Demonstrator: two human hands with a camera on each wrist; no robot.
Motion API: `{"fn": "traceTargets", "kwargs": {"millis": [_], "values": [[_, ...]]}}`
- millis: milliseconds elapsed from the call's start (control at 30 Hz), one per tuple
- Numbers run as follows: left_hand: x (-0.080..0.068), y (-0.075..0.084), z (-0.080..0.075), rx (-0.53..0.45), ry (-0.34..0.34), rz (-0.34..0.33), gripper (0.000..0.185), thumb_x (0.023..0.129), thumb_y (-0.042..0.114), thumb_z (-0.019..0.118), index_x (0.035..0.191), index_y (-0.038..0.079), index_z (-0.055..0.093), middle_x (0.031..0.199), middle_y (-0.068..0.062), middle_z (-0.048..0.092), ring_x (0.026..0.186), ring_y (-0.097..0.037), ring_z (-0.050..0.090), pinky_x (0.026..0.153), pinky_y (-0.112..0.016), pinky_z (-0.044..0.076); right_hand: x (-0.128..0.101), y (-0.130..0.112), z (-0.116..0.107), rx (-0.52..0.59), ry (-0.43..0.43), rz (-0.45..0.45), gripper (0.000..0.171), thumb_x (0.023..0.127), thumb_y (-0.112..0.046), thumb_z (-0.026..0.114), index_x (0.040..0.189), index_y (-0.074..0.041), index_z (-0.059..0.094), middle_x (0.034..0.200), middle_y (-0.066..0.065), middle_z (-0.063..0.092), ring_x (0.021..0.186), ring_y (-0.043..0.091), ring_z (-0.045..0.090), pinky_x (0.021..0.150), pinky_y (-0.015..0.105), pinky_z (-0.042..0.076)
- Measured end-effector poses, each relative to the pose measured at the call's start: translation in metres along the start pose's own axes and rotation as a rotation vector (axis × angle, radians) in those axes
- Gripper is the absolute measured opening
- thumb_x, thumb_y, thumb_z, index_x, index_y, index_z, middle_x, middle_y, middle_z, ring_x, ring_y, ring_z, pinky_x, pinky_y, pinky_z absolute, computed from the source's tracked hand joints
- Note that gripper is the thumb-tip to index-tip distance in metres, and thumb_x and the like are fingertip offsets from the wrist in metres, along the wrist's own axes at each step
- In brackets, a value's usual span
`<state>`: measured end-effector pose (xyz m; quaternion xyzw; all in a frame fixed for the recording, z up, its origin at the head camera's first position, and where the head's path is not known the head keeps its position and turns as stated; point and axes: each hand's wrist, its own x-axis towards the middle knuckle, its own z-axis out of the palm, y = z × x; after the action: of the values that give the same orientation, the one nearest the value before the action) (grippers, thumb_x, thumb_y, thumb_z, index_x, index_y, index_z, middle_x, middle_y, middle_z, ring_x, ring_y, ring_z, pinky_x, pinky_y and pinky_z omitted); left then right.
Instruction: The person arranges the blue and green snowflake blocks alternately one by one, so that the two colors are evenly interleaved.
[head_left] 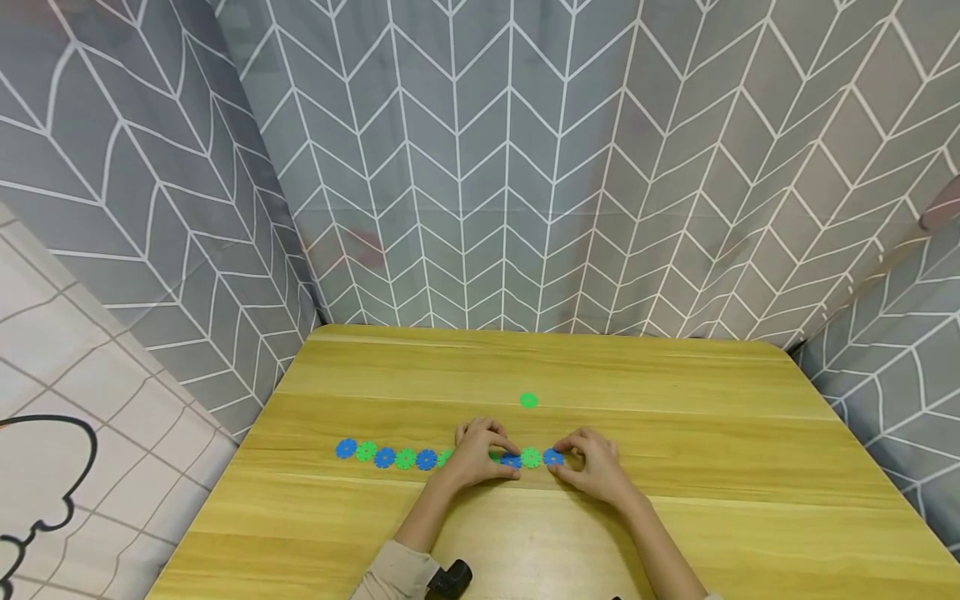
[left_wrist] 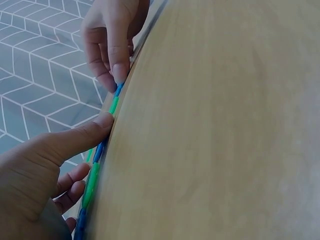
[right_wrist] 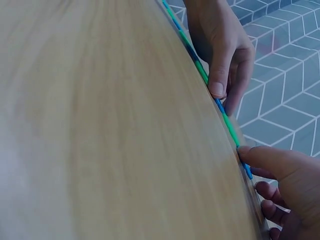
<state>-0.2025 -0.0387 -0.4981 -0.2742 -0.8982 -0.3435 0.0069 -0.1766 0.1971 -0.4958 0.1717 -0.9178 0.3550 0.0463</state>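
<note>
A row of flat, notched plastic discs, blue and green by turns, lies across the wooden table. The left hand [head_left: 477, 456] reaches over the row and pinches a blue disc [head_left: 512, 461] between thumb and fingers, covering part of the row. Just right of it sits a green disc [head_left: 530, 457]. At the row's right end the right hand [head_left: 595, 467] pinches another blue disc [head_left: 553, 457] by its edges. In the left wrist view the left thumb [left_wrist: 85, 137] rests at the row's edge. The right wrist view shows the right thumb [right_wrist: 265, 157] against the end blue disc [right_wrist: 248, 171].
One loose green disc [head_left: 528, 401] lies behind the row. The row's left end is a blue disc [head_left: 346, 448]. A patterned grey curtain [head_left: 480, 167] hangs behind the wooden table [head_left: 675, 392]. A black device [head_left: 450, 579] is on the left wrist.
</note>
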Motion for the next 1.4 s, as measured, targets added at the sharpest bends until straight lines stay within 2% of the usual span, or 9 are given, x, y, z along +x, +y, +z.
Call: {"fn": "traceTargets", "kwargs": {"millis": [467, 800, 1033, 1400], "values": [[0.0, 0.001, -0.001, 0.008, -0.003, 0.001, 0.027, 0.068, 0.036, 0.083, 0.09, 0.02, 0.077, 0.099, 0.005, 0.053, 0.098, -0.018, 0.043, 0.088, -0.045, 0.024, 0.0, -0.003, 0.0, 0.031, 0.005, -0.02, 0.024, 0.076, -0.02, 0.079, 0.095, -0.009, 0.07, 0.093, -0.001, 0.058, 0.083, 0.016, 0.048, 0.079, 0.04, 0.025], [0.005, 0.006, 0.003, 0.015, -0.033, 0.006, 0.034, 0.071, 0.036, 0.081, 0.098, 0.017, 0.075, 0.105, 0.001, 0.055, 0.103, -0.02, 0.045, 0.093, -0.049, 0.025, -0.002, -0.001, 0.0, 0.035, 0.023, -0.038, 0.023, 0.076, -0.019, 0.078, 0.095, -0.009, 0.07, 0.093, -0.002, 0.057, 0.082, 0.015, 0.047, 0.078, 0.04, 0.024], [0.006, 0.01, 0.006, 0.05, -0.02, 0.02, 0.026, 0.074, 0.034, 0.08, 0.095, 0.02, 0.076, 0.104, 0.002, 0.056, 0.102, -0.019, 0.046, 0.091, -0.046, 0.026, 0.0, 0.0, 0.001, 0.026, 0.02, -0.045, 0.023, 0.077, -0.022, 0.078, 0.096, -0.011, 0.07, 0.094, -0.001, 0.058, 0.083, 0.014, 0.048, 0.077, 0.039, 0.025], [0.006, 0.013, 0.008, 0.078, -0.01, 0.04, 0.021, 0.075, 0.033, 0.078, 0.091, 0.021, 0.077, 0.102, 0.003, 0.057, 0.101, -0.017, 0.046, 0.093, -0.048, 0.026, -0.001, -0.001, 0.001, 0.019, 0.031, -0.057, 0.021, 0.078, -0.024, 0.077, 0.096, -0.013, 0.071, 0.094, -0.001, 0.059, 0.082, 0.015, 0.049, 0.075, 0.037, 0.026]]}}
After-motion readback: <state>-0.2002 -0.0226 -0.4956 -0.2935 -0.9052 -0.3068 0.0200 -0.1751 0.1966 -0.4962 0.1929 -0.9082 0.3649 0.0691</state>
